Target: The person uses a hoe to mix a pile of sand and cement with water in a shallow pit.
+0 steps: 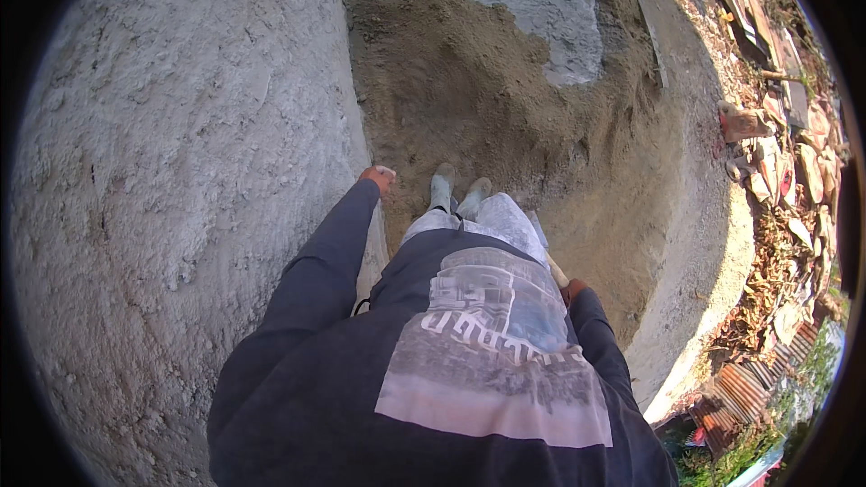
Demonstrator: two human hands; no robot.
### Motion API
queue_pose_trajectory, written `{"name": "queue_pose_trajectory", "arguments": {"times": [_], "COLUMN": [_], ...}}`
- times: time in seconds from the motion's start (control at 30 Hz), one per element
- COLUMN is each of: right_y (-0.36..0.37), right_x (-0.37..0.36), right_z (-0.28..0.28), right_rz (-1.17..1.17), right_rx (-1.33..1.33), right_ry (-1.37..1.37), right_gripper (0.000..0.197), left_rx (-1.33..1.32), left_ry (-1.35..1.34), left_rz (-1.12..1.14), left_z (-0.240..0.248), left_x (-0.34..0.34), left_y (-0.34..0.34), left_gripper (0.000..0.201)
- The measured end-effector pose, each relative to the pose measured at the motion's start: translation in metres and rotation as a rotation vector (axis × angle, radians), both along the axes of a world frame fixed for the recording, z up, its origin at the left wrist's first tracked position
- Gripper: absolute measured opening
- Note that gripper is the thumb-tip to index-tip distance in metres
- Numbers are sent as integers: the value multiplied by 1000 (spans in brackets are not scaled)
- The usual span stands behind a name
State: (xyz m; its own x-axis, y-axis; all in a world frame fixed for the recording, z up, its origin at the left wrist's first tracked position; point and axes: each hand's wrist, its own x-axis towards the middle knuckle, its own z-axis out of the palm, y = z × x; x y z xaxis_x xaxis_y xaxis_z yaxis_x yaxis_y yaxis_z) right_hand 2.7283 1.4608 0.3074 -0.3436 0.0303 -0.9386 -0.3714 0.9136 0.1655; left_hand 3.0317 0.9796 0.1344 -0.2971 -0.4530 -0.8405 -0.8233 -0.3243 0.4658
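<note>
A: Dark shirt (298, 406) fills the foreground, a faded picture (496, 388) printed across it! And the pale stick (557, 272)?

B: There, at the body's right side, just beside the shirt's edge! The right hand (574, 289) is clamped on its near end, partly hidden by the shirt.

A: And the left hand (382, 179)?

B: Out on the other side, by the edge of the rough grey surface (180, 126), fingers curled; whether they grip anything, I cannot tell.

A: Further out now: pale trousers (507, 216), boots (442, 188) side by side on brown soil (442, 81).

B: Ahead, a whitish patch (541, 4) in that soil; far right, dry leaves (762, 293) and rusty roof sheets (740, 392)!
</note>
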Motion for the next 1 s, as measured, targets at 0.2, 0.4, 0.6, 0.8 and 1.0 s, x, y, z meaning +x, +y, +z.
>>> {"name": "queue_pose_trajectory", "arguments": {"times": [0.2, 0.4, 0.6, 0.8, 1.0], "right_y": [70, 142, 208, 274, 380], "right_x": [27, 56, 41, -11, -50], "right_z": [-56, -79, -90, -116, -163], "right_rz": [-418, -595, -827, -662, -570], "right_rx": [20, -50, -48, -110, -254], "right_ry": [26, 196, 182, 113, 180], "right_gripper": [43, 51, 56, 52, 56], "left_rx": [-88, -191, -83, -62, -240], "left_ry": [-1, 5, 93, 203, 17], "left_rz": [-246, -538, -757, -575, -872], "left_z": [24, 19, 51, 89, 103], "left_x": [-133, -252, -342, -362, -337], "left_y": [-86, -55, 106, 271, 282], "left_gripper": [22, 23, 26, 25, 26]}}
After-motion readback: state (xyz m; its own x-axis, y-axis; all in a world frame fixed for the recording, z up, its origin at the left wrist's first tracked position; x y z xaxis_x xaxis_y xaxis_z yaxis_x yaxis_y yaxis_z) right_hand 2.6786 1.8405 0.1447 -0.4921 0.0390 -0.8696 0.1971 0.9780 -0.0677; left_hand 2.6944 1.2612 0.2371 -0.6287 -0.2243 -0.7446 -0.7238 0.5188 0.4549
